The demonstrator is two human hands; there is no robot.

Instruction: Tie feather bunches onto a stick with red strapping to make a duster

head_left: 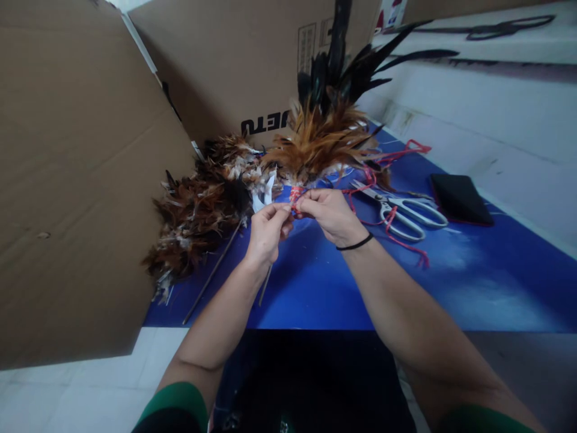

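A bundle of feathers [322, 138], golden brown with long black plumes on top, points away from me over the blue table. Red string [296, 193] is wound around its base. My left hand [269, 227] pinches at the lower end of this binding. Beside it, my right hand [327, 210], with a black band at the wrist, is closed with thumb and finger on the same spot. A thin stick [265, 285] shows below my left hand. Whether each hand grips the string or the stick is partly hidden by the fingers.
Brown and white feather bunches [193, 210] lie at the left, with a thin stick [211, 273]. Scissors [412, 219] and loose red string [408, 245] are right of my hands, near a black flat object [460, 198]. Cardboard [85, 168] walls the left and back.
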